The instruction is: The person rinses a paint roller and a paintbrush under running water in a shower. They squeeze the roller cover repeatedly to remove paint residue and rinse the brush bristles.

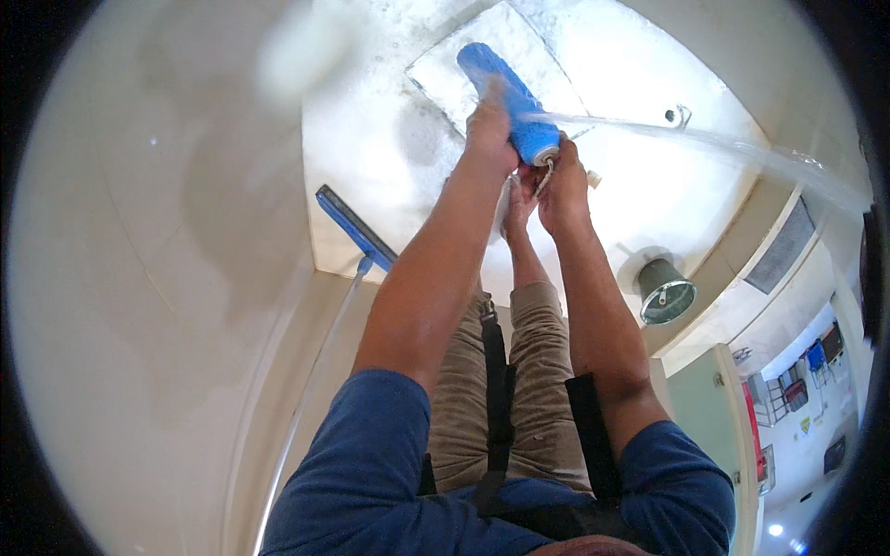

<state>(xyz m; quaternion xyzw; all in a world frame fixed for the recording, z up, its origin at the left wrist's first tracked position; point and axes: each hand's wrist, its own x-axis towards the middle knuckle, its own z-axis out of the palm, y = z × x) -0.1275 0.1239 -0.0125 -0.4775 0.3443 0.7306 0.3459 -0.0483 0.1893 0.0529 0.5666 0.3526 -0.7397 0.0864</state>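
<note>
My left hand (493, 125) is wrapped round the middle of a blue roller (540, 137), a soft-looking cylinder held at a slant. My right hand (564, 190) grips its near end, where a pale end cap and a thin twisted metal piece show. Water (640, 123) streams in from the right and strikes the blue surface close to my left hand. Both hands are up in front of me, over the wet white floor. Some of my fingers are hidden behind the roller.
A blue floor squeegee (345, 221) with a long pale pole leans at the left. To the right stands a dark green bucket (662, 289). A short white pipe end (671, 117) shows at upper right, and a pale green door (700, 417) lower right. The far floor has a square slab outline.
</note>
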